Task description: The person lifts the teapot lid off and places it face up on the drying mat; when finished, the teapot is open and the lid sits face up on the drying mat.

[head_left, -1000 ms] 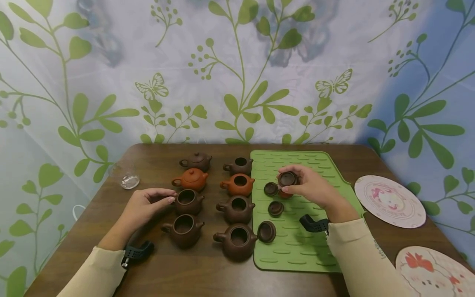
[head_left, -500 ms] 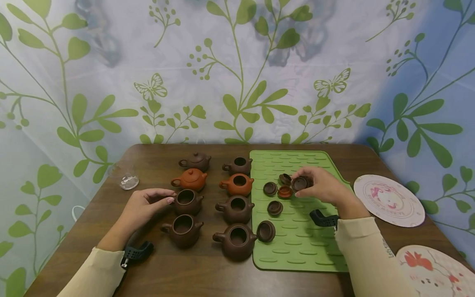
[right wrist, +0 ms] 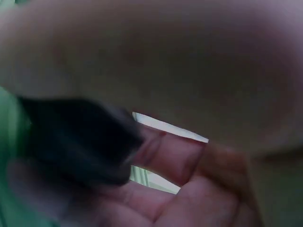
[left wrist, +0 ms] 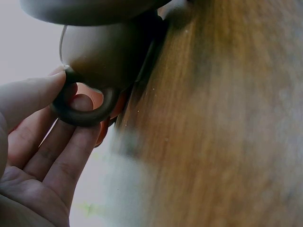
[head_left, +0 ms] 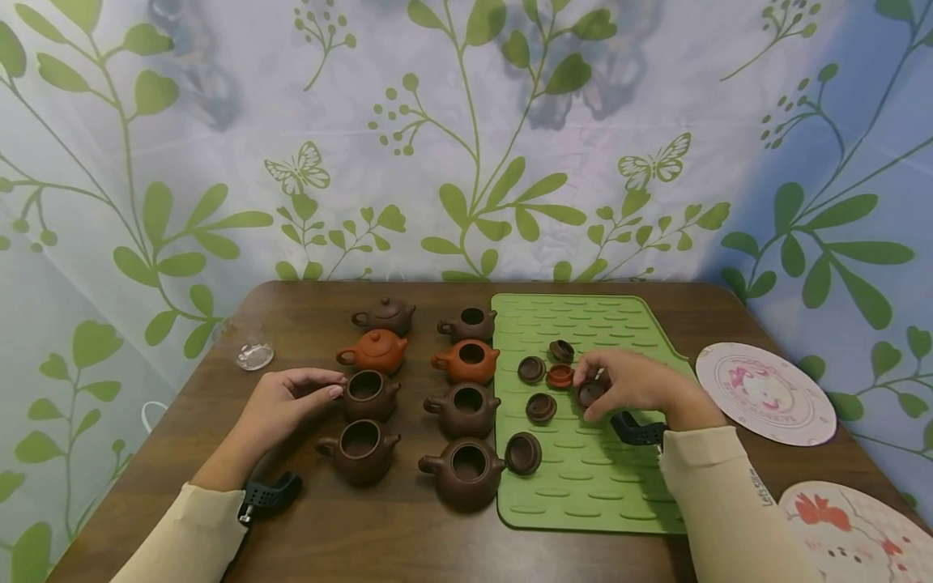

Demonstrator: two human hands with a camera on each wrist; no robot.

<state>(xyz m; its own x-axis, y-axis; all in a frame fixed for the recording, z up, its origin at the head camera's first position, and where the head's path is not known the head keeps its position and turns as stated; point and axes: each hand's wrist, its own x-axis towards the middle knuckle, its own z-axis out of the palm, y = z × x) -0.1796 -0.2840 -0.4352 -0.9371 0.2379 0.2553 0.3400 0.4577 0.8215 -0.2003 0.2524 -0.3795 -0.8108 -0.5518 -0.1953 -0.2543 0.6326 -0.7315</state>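
Note:
My left hand point(head_left: 287, 405) pinches the ring handle of a dark brown lidless teapot point(head_left: 370, 394); the left wrist view shows the thumb on top of the handle point(left wrist: 87, 116) and fingers behind it. Over the green mat point(head_left: 583, 502), my right hand point(head_left: 630, 380) holds a dark brown teapot lid point(head_left: 590, 393) between thumb and fingers, low at the mat; whether it touches cannot be told. Beside it lie an orange lid point(head_left: 560, 376) and several brown lids point(head_left: 541, 408). In the right wrist view the lid point(right wrist: 80, 142) is dark and blurred.
Several lidless teapots point(head_left: 464, 410) stand along the mat's left edge. Behind the held teapot are a lidded orange teapot point(head_left: 379, 352) and a lidded brown one point(head_left: 389, 314). A clear glass point(head_left: 253, 355) stands far left; round placemats point(head_left: 765, 394) lie right.
My right hand has moved right with the brown lid and then lowered it towards the mat, uncovering the orange lid and a brown lid. My left hand stays at the teapot handle.

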